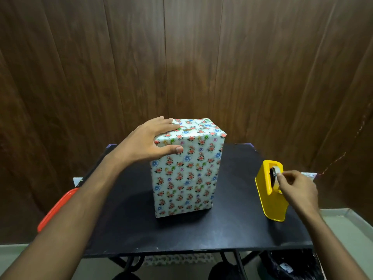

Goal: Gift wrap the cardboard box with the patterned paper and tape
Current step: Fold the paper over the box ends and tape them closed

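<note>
Head view: left hand (150,141) fingers spread on wrapped box (185,170); right hand (296,185) apparently pinches tape (277,175).

No legible text, labels, brands or numbers in the head view. The paper (185,174) on the box carries a floral print only, no lettering. The yellow tape dispenser (270,188) shows no readable marking. A small printed item (308,175) behind the right hand is too blurred to read.
</note>
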